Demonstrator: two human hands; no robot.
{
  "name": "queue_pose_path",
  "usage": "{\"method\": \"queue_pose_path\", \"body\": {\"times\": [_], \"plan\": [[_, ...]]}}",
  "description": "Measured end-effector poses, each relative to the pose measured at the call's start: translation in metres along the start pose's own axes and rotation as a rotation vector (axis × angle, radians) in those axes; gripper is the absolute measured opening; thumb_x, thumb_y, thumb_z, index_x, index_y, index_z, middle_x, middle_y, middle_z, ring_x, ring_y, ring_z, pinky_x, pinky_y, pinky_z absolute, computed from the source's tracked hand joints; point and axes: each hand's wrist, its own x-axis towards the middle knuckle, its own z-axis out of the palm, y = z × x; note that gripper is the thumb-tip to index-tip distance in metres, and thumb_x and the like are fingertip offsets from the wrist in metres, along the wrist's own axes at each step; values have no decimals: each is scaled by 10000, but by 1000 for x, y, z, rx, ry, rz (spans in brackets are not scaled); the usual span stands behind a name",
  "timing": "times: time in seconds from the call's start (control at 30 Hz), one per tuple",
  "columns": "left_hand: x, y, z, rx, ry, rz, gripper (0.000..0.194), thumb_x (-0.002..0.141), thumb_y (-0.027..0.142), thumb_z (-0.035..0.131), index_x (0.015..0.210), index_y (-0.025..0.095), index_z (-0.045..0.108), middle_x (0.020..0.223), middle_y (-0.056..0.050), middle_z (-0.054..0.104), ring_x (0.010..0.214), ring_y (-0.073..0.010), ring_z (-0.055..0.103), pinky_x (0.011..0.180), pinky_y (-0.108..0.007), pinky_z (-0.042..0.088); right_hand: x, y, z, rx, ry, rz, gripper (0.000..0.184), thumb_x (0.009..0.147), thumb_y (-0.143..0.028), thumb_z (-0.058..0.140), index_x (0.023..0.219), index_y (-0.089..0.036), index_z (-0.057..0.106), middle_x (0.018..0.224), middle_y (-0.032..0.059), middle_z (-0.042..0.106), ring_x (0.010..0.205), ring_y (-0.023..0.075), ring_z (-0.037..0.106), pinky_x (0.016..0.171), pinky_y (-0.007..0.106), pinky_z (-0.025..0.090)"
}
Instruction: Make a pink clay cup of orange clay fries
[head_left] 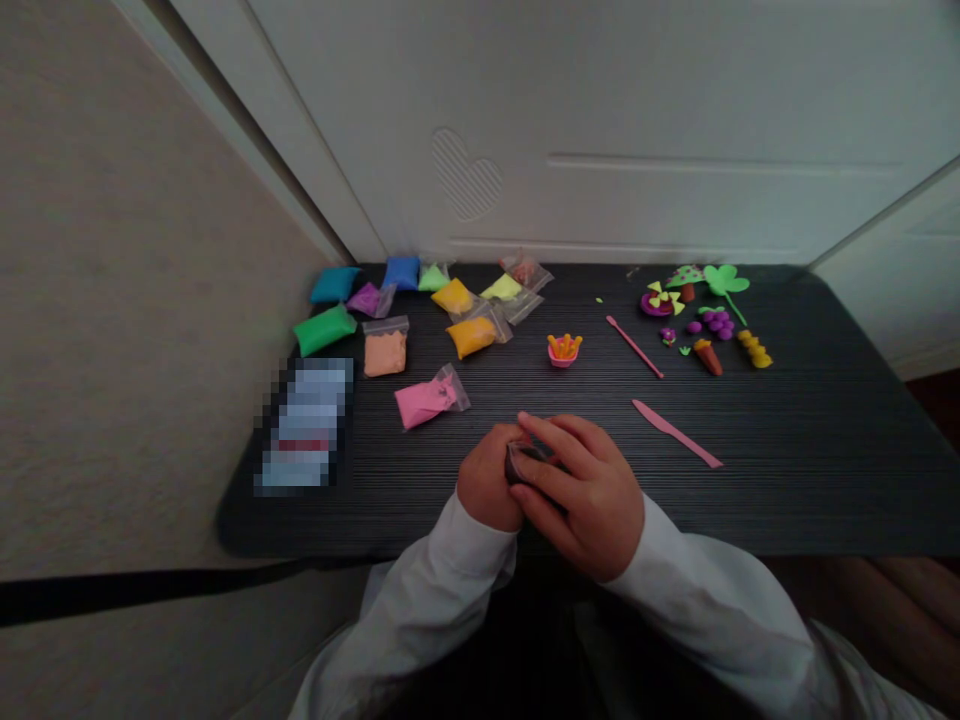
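Holding a small dark packet (pixel 525 462) between both hands at the near edge of the dark table (pixel 825 470). The left hand (pixel 487 490) is curled into a loose fist below and left of the packet, its fingers closed against the packet's left end. The right hand (pixel 585 495) lies over it from the right, fingers (pixel 551 432) arched across the top and pinching the upper edge. Both hands grasp the same item; neither is nearer, they meet on it.

The packet sits between the two sets of fingertips, just above the table surface; contact with the table cannot be told. Long axis appears roughly left to right, but most of it is hidden by the fingers. Contents not readable; it looks dark with a shiny wrap.

Surroundings:
- pink bag (pixel 429 398), nearest of the colour bags, up and left of the hands, apart from them.
- orange bag (pixel 385 352) and green bag (pixel 324 328) further left; yellow bag (pixel 472 335) behind.
- pink knife tool (pixel 675 432) to the right of the hands, lying diagonally.
- thin pink stick (pixel 634 346) beyond it.
- small pink cup with yellow sticks (pixel 564 349), straight ahead of the hands.
- finished clay figures (pixel 709 320) at far right.
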Motion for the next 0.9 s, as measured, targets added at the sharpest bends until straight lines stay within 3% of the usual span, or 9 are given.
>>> {"method": "queue_pose_path", "body": {"times": [0.1, 0.27, 0.4, 0.6, 0.77, 0.9], "plan": [[-1, -5, 1, 8, 19, 96, 66, 743, 227, 497, 802, 202, 481, 676, 5, 612, 610, -117, 587, 544, -222, 442, 2, 1, 0, 4, -28, -5, 253, 798, -305, 491, 1010, -249, 617, 1311, 31, 440, 1088, 255, 415, 869, 452, 397], [-1, -1, 1, -7, 12, 23, 136, 679, 223, 572, 757, 202, 464, 648, 33, 576, 571, -103, 564, 542, -213, 434, -2, 11, -5, 26, 5, -72, 250, 784, -285, 522, 1013, -251, 617, 1282, 62, 463, 1083, 237, 435, 871, 433, 411], [2, 4, -3, -68, -112, -85, 285, 614, 312, 628, 809, 207, 449, 704, 31, 572, 592, -112, 565, 564, -228, 447, -8, 24, -12, 73, 78, -133, 256, 756, -246, 566, 1008, -242, 614, 1186, 75, 529, 1039, 212, 475, 853, 410, 433], [6, 4, -5, -183, -232, -51, 443, 598, 390, 641, 941, 194, 440, 858, -26, 594, 740, -154, 586, 684, -272, 464, -6, 35, -20, 114, 102, -191, 169, 734, -261, 605, 895, -212, 612, 1094, 69, 573, 1005, 198, 501, 849, 391, 439], [9, 9, -9, -250, -374, -92, 442, 563, 375, 665, 921, 194, 480, 840, -17, 607, 720, -159, 582, 669, -274, 452, -5, 37, -28, 152, 39, -230, 113, 730, -298, 610, 784, -201, 586, 1046, 65, 574, 1011, 197, 493, 858, 389, 433], [9, 18, -16, -273, -519, -110, 362, 556, 264, 647, 888, 189, 524, 754, 10, 596, 640, -140, 558, 588, -250, 418, -6, 33, -36, 278, 9, -153, 102, 721, -291, 623, 725, -199, 581, 1029, 65, 563, 1034, 207, 472, 894, 403, 407]]}}
